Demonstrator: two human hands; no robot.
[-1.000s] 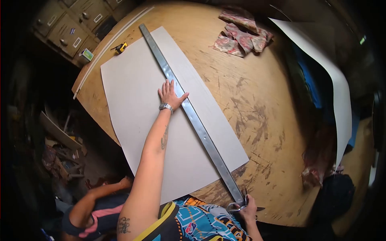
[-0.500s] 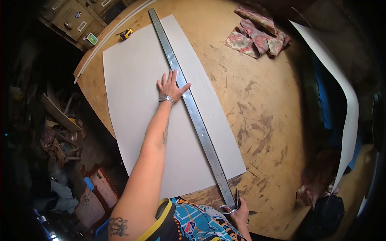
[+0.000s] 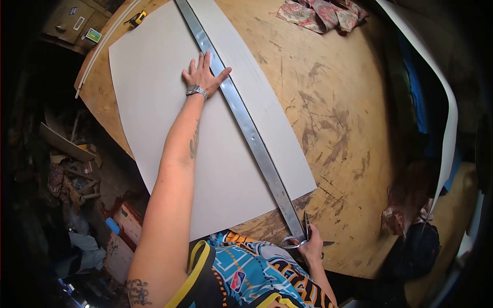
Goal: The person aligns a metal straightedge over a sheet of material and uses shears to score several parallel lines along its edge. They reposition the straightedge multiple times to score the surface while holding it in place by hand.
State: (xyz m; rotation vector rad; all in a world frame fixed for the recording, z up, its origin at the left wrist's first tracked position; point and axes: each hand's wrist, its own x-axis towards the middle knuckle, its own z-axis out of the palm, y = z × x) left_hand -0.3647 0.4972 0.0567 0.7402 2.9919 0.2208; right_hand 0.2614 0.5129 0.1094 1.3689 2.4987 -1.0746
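Observation:
A large pale grey sheet [image 3: 159, 128] lies flat on the wooden table, and a long metal straightedge [image 3: 253, 137] crosses it lengthwise. My left hand [image 3: 205, 79] is spread out, pressing on the straightedge with the thumb across it and the other fingers on its left side and the sheet. Down at the near end of the straightedge, beyond the sheet's edge, my right hand [image 3: 312, 248] is closed around a pair of scissors [image 3: 290, 242]. One ring handle overlaps the tip of the straightedge, and a pointed blade sticks up beside it. The grip itself is partly hidden.
The wooden table [image 3: 339, 169] is scuffed. Patterned cloth scraps [image 3: 328, 14] lie at its far side, and a yellow tape measure [image 3: 136, 19] sits at the far left near a small green box [image 3: 93, 35]. A curved white sheet [image 3: 448, 113] hangs on the right.
The camera view has tilted, so the table and everything on it sit higher in the picture. Both hands keep about the same places on the straightedge and the scissors.

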